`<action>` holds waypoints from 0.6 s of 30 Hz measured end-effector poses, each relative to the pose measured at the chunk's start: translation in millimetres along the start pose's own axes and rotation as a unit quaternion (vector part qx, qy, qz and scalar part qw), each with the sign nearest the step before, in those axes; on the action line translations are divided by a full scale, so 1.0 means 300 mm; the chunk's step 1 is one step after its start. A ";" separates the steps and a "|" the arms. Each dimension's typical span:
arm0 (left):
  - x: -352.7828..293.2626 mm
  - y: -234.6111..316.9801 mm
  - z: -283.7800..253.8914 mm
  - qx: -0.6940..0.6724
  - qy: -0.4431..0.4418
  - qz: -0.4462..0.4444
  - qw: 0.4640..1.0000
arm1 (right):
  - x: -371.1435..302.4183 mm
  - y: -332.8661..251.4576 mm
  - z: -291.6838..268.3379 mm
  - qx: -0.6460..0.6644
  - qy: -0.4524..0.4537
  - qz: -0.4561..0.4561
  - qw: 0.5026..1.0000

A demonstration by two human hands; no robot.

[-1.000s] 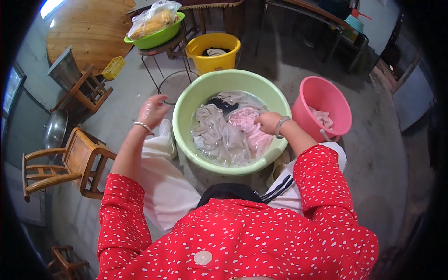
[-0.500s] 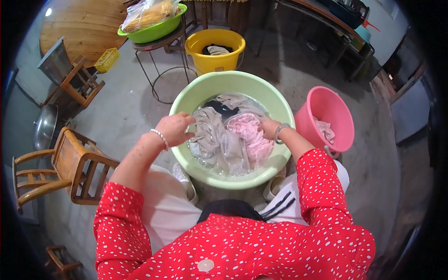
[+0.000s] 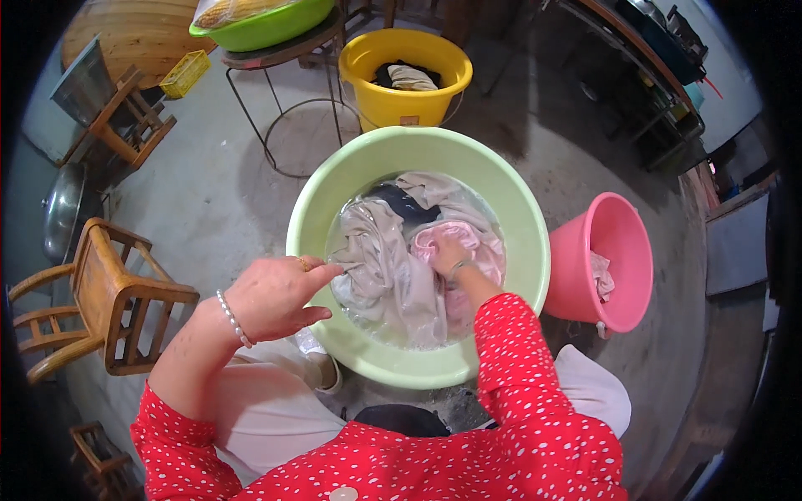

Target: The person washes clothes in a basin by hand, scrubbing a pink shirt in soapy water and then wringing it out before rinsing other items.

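Observation:
A large pale green basin (image 3: 322, 200) of water stands before me with wet laundry in it. My left hand (image 3: 288, 296) is at the basin's left rim, empty, with thumb and fingers apart. Inside the basin, my right hand (image 3: 451, 253) is bunched into a pink cloth (image 3: 480, 238); its fingertips are hidden in the folds. Left of the pink cloth lies a twisted beige garment (image 3: 368, 250). A dark cloth (image 3: 397, 202) and another light piece (image 3: 430, 188) lie toward the far side.
Right of the basin stands a pink bucket (image 3: 576, 271) with a pale pink cloth inside. Behind it, a yellow bucket (image 3: 359, 63) holds dark and light cloths. A round stool (image 3: 288, 50) carries a green basin (image 3: 276, 25) of corn. A wooden chair (image 3: 104, 292) is at left.
My right hand has moved left and inward, into the pink cloth. My left hand has drawn back toward me from above the beige garment. The view has shifted a little.

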State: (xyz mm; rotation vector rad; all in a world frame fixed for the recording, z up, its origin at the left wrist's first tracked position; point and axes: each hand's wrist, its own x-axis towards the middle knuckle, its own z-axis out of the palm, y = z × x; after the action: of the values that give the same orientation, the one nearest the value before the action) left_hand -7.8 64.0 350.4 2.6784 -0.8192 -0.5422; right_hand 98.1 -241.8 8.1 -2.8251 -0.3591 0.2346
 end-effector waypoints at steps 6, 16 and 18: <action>0.063 -0.011 0.044 0.027 -0.027 0.033 0.999 | -0.201 -0.024 0.153 0.087 -0.329 0.115 0.933; 0.158 -0.024 0.116 0.098 -0.068 0.042 0.992 | -0.260 -0.002 -0.145 0.203 -0.224 0.034 0.953; 0.171 -0.014 0.125 0.099 -0.062 0.055 0.992 | -0.246 -0.019 -0.285 0.216 -0.118 0.002 0.969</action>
State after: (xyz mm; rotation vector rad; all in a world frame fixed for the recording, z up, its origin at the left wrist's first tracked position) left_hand 17.3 31.5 301.7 2.7764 -1.1034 -0.6363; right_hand 42.9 -278.2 99.9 -2.3714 -0.3085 0.5782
